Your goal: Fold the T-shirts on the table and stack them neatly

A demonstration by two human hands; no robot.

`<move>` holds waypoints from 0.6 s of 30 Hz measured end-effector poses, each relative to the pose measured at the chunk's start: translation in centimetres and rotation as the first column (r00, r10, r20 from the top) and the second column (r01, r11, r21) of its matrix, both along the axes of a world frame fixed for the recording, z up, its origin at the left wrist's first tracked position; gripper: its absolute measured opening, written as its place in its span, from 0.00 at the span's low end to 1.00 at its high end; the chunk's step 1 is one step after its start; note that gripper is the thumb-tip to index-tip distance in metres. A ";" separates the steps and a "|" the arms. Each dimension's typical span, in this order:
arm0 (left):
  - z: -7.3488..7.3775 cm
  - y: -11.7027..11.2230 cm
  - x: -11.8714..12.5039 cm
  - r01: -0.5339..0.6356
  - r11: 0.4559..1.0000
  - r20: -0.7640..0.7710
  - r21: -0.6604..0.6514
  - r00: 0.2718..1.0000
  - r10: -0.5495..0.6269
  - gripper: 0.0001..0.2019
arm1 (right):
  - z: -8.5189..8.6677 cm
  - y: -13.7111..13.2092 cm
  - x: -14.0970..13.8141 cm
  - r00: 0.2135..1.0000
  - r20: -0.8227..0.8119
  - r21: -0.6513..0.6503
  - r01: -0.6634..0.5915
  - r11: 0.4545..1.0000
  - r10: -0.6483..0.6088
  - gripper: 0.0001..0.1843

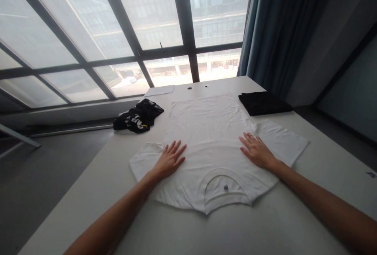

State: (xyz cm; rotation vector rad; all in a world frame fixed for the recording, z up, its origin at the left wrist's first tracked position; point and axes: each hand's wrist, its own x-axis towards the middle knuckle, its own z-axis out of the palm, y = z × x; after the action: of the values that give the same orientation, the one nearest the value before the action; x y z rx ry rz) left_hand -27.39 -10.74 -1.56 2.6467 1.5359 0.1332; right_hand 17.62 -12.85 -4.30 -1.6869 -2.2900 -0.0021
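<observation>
A white T-shirt (212, 151) lies spread out on the white table (118, 192), its neckline toward me and its hem toward the window. Inside the collar a small dark label shows. My left hand (168, 160) rests flat on the shirt near the left sleeve, fingers spread. On the other side my right hand (257, 151) also lies flat on the fabric by the right sleeve, with its fingers apart. Neither hand grips anything. Light wrinkles run across the shirt.
A crumpled black garment with white print (137, 117) lies at the table's left edge. Folded black cloth (263, 103) sits at the back right. White paper or cloth (159, 90) lies at the far left corner. Beyond are windows (147, 8) and a blue curtain (273, 31).
</observation>
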 end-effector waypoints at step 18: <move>1.3 13.1 12.5 0.438 0.611 0.526 -0.660 -0.312 0.792 0.18 | 3.7 16.3 -12.6 -0.385 -0.739 -0.371 -0.452 0.811 -0.553 0.19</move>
State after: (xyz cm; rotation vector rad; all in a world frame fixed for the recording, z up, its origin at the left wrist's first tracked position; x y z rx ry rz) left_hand -14.85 2.33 -0.21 0.4954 0.8333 1.1137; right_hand 5.05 3.45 -0.59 -0.8542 -0.5097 1.7012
